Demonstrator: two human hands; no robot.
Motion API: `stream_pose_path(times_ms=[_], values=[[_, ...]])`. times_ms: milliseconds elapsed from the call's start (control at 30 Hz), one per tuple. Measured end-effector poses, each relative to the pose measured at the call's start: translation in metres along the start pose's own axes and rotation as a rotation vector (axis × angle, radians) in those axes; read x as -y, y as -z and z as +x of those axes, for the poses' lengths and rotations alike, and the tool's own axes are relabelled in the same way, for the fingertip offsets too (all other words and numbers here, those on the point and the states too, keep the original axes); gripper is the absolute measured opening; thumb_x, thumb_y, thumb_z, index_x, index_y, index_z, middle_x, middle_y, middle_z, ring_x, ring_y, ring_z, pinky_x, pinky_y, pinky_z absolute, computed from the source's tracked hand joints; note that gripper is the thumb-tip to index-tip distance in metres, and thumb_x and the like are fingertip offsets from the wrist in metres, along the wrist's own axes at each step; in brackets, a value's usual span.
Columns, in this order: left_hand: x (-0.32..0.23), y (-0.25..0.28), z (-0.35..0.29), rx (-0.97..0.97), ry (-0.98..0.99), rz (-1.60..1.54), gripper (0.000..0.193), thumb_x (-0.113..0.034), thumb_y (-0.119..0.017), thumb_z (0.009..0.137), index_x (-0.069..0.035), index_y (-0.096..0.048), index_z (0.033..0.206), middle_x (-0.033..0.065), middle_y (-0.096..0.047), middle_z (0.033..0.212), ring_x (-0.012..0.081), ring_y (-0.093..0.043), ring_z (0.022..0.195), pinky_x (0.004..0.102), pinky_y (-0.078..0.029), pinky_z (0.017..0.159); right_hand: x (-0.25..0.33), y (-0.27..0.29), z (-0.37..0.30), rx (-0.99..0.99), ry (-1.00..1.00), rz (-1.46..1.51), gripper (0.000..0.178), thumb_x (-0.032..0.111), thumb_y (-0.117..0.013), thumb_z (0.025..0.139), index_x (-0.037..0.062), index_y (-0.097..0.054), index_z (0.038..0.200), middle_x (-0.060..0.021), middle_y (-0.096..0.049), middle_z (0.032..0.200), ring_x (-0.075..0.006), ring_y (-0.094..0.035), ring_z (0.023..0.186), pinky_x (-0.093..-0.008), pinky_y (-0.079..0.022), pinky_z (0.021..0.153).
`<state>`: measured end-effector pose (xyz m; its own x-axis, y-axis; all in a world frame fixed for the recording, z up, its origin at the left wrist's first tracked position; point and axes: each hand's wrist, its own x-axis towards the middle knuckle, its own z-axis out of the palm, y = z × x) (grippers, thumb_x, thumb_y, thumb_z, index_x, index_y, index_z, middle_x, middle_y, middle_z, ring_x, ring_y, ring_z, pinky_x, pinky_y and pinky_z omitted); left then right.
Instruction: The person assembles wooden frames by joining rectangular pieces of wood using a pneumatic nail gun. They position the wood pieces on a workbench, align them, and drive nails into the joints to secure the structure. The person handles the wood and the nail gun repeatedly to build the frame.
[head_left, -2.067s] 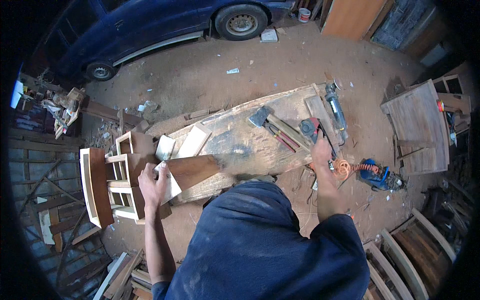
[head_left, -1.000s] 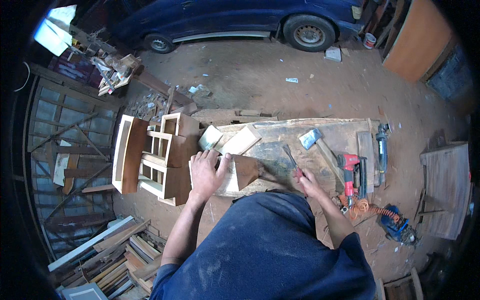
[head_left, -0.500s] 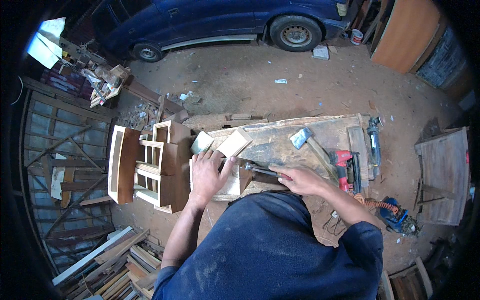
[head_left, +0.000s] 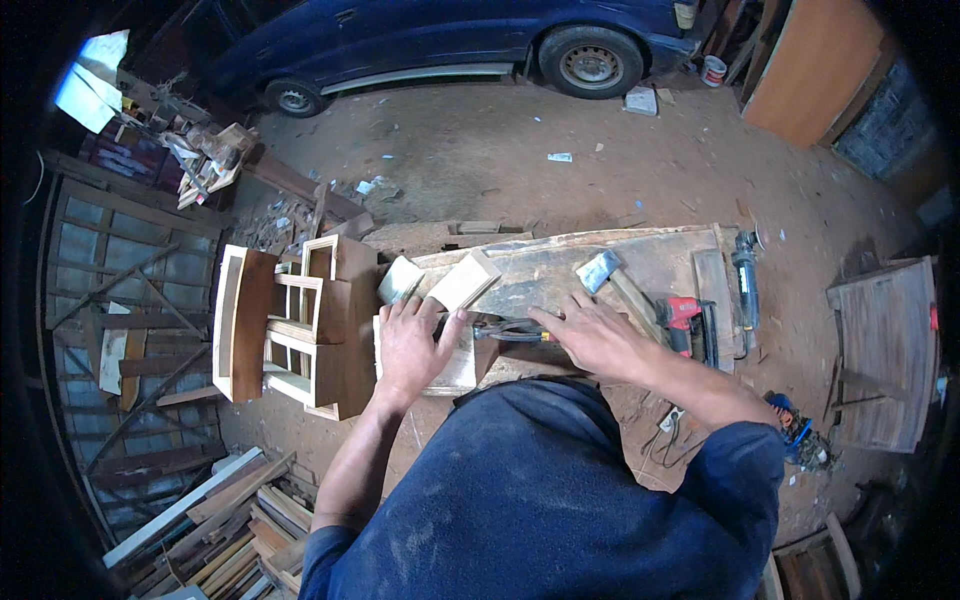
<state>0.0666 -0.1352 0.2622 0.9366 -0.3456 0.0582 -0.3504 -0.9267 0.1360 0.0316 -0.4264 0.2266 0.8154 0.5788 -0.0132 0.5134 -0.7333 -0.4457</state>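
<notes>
Head view: gripping pliers [head_left: 515, 330] in the right hand [head_left: 598, 335], nose at the wooden piece [head_left: 460, 370] on the table's [head_left: 530, 285] left part; contact unclear. Resting the left hand [head_left: 410, 350] over that piece, fingers spread; cannot tell whether clasping. Brace firmly, squeeze steadily, keep left thumb clear of the nose. Count on table: 1 pliers, 1 wooden piece under hand, 2 loose pale blocks [head_left: 465, 280], 1 wooden-handled tool [head_left: 635, 300], 1 red nail gun [head_left: 682, 312], 1 grinder [head_left: 745, 275].

Left fingers [head_left: 402, 311] forward, thumb [head_left: 452, 328] apart; right fingers [head_left: 548, 321] bent, pointing left.
</notes>
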Motion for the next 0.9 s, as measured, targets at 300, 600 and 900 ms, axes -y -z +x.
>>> stream_pose_path(times_ms=[300,600,900], values=[[0.004,0.001,0.001,-0.050,-0.054,-0.008,0.043,-0.042,-0.059,0.099,-0.001,-0.066,0.090,0.0175,-0.066,0.087,0.0351,-0.060,0.088,0.0474,-0.041,0.085,-0.004,-0.010,0.015,0.214,-0.184,0.175,0.027,0.028,-0.061,0.098,0.0021,-0.063,0.107,-0.0224,-0.070,0.094,-0.0426,-0.071,0.090,-0.0541,-0.058,0.076],[0.059,-0.012,-0.012,-0.026,0.347,-0.064,0.049,-0.049,-0.056,0.100,-0.005,-0.070,0.085,0.0179,-0.066,0.079,0.0387,-0.064,0.082,0.0494,-0.046,0.077,0.018,-0.051,0.036,0.046,-0.316,0.663,0.039,0.037,-0.061,0.101,0.0001,-0.065,0.112,-0.0205,-0.069,0.084,-0.0389,-0.070,0.080,-0.0488,-0.054,0.070],[0.067,-0.005,-0.030,0.095,0.573,-0.224,0.061,-0.054,-0.042,0.106,-0.005,-0.075,0.091,0.0248,-0.070,0.083,0.0449,-0.068,0.085,0.0504,-0.052,0.077,0.046,-0.077,0.062,-0.052,-0.305,1.304,0.035,0.031,-0.059,0.106,0.0045,-0.053,0.128,-0.0024,-0.061,0.075,-0.0103,-0.061,0.060,-0.0288,-0.050,0.054]])
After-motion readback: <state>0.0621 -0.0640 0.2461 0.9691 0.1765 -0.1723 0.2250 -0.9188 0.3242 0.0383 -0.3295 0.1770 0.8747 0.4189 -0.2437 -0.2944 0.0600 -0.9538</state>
